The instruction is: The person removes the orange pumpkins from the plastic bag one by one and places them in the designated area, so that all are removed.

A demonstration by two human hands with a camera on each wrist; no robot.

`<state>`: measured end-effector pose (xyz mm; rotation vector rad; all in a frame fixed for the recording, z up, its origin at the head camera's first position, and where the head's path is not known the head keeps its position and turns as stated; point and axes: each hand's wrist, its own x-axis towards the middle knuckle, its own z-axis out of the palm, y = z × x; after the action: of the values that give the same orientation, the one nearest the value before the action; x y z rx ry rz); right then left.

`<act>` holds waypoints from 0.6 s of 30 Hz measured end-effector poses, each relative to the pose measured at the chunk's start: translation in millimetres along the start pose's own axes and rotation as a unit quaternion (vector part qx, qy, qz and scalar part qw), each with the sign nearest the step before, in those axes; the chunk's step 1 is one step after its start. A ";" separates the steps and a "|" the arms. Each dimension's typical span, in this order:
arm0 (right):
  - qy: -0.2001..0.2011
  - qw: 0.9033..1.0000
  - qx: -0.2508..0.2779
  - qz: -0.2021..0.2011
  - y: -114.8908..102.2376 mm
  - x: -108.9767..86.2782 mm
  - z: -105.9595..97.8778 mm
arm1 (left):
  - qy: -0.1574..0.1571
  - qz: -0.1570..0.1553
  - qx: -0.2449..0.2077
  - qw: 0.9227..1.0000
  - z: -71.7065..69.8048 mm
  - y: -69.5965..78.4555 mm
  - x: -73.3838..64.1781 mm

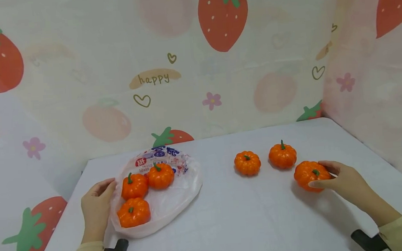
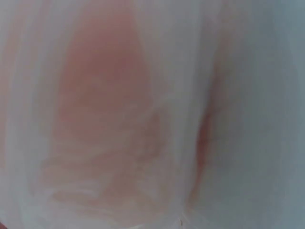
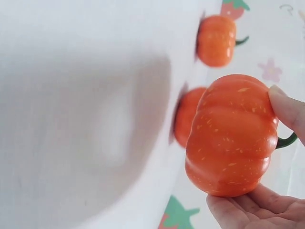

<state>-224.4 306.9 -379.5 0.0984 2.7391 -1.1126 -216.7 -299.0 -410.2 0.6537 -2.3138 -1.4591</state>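
My right hand [image 1: 347, 181] grips a small orange pumpkin [image 1: 312, 176] by its sides, thumb and fingers on opposite faces. In the right wrist view this pumpkin [image 3: 233, 136] is held off the table, its shadow apart from it. At the left lies a translucent plastic bag [image 1: 172, 204] with red and blue print, its mouth spread wide. Three pumpkins [image 1: 133, 213] with green stems sit in it. My left hand [image 1: 97, 206] pinches the bag's left edge. Whitish, blurred plastic fills the left wrist view.
Two more pumpkins, one at centre right [image 1: 247, 163] and one farther right [image 1: 282, 156], stand on the white table [image 1: 227, 216]. A strawberry-print curtain [image 1: 198, 75] rises behind the table and along both sides.
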 end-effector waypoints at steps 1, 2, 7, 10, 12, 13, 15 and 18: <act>0.004 1.000 -0.003 0.001 2.2 1.5 -5.0 | 0.000 -0.001 0.000 1.000 -0.3 -0.1 0.1; 0.010 1.000 -0.006 0.002 4.3 3.4 -10.0 | 0.001 -0.001 -0.001 1.000 -0.7 -0.1 0.3; 0.034 0.999 -0.008 0.010 14.0 14.9 -28.3 | 0.002 -0.003 0.002 1.000 -2.0 -1.0 1.8; 0.035 0.999 0.001 0.017 18.4 23.0 -33.2 | 0.002 -0.005 0.000 1.000 -1.9 -1.9 2.3; 0.034 0.999 0.006 0.018 20.6 28.7 -35.8 | 0.002 -0.006 -0.002 1.000 -1.5 -2.4 2.4; 0.035 0.999 0.007 0.018 21.8 31.5 -37.0 | 0.003 -0.006 -0.003 1.000 -1.2 -2.5 2.4; 0.039 0.999 0.008 0.020 23.9 36.9 -39.3 | 0.003 -0.003 -0.006 1.000 -0.4 -2.4 2.4; 0.047 0.999 0.007 0.022 27.6 44.9 -43.3 | 0.002 0.003 -0.008 1.000 0.6 -1.7 2.5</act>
<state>-271.2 356.5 -376.7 0.2176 2.7963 -1.1434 -218.7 -300.5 -411.9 0.6452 -2.2959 -1.4710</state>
